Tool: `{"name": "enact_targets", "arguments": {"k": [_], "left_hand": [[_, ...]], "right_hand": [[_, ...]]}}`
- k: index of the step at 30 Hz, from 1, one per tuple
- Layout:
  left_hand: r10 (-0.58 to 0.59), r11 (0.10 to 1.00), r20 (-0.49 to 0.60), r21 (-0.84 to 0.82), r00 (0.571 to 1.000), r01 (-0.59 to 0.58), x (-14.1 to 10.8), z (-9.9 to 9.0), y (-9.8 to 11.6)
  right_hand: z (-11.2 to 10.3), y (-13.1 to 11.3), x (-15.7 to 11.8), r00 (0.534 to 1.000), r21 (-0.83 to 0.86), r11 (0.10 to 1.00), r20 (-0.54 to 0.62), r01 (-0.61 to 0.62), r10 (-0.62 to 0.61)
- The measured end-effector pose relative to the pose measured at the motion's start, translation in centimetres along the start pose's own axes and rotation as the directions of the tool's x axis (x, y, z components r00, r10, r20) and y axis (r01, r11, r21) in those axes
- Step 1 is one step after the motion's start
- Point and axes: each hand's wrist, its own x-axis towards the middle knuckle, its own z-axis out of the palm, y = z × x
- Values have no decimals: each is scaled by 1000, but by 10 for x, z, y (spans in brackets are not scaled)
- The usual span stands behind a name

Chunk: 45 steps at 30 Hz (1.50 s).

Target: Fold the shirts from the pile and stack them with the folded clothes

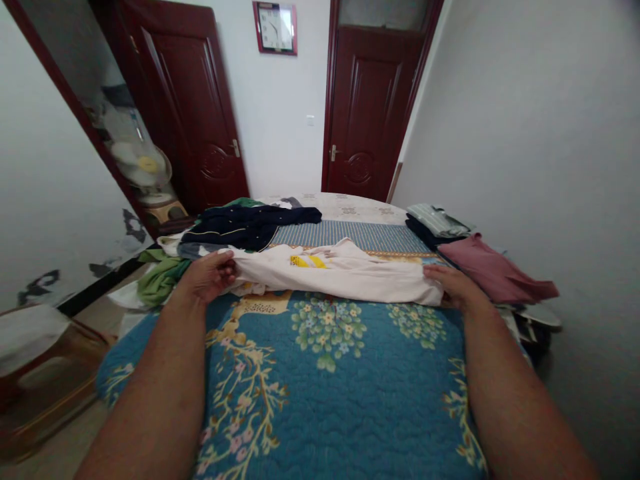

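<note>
Two hands on one white garment (345,280). Left hand (213,275) grasps its left end, fingers curled closed over the cloth; right hand (450,285) has the right end, thumb mostly hidden, but the grip reads as a pinch. Garment spans between them as a long, narrow band across the blue flowered quilt (370,400); whether its underside is lifted or resting cannot be told. Yellow print (309,262) shows near its middle; upper edge uneven, so the shaping looks partial.

To the right, apparently done: a pink garment (493,267) laid in a compact shape, a pale striped piece (436,220) near it over dark cloth (424,233).

To the left, apparently not done: a navy garment (245,223) spread loosely over other clothes, a green garment (160,280) crumpled beside them. Amount underneath hidden; total left unclear.
</note>
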Motion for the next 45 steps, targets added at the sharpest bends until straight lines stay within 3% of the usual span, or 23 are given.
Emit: {"name": "enact_targets", "arguments": {"k": [3, 6, 9, 14, 19, 22, 27, 32, 36, 42, 45], "left_hand": [[-4, 1000, -38, 26, 999, 5, 5, 0, 1], [11, 1000, -98, -19, 995, -13, 11, -1, 2], [56, 994, -207, -84, 977, -74, 19, -5, -1], [110, 983, -284, -113, 952, -147, 31, -12, -8], [135, 986, -200, -72, 971, -152, 25, -8, -8], [149, 979, -171, -112, 974, -170, 14, -1, -5], [196, 970, -82, -129, 977, -206, 5, 2, -4], [324, 942, 9, -101, 946, -321, 7, 1, -8], [280, 960, -49, -14, 959, -281, 7, 0, -10], [212, 974, 175, 40, 962, -222, -3, -2, -7], [197, 967, 177, 127, 964, -221, -6, 1, -7]], "right_hand": [[0, -12, -10, 997, -16, 998, 52, -53, 54], [0, -21, -10, 993, 30, 994, -48, 106, -105], [-1, -24, -7, 951, 47, 959, -151, 279, -269], [-1, -25, -7, 936, 83, 941, -163, 328, -312], [3, -24, -6, 934, 220, 917, -214, 332, -287], [4, -22, -2, 916, 302, 888, -313, 348, -253], [7, -20, 7, 846, 400, 812, -495, 424, -197], [10, -22, 8, 746, 407, 735, -636, 542, -197], [9, -18, 10, 732, 389, 744, -654, 543, -192], [7, -12, 20, 726, 348, 802, -671, 486, -148], [7, -12, 20, 724, 371, 793, -678, 484, -125]]}}
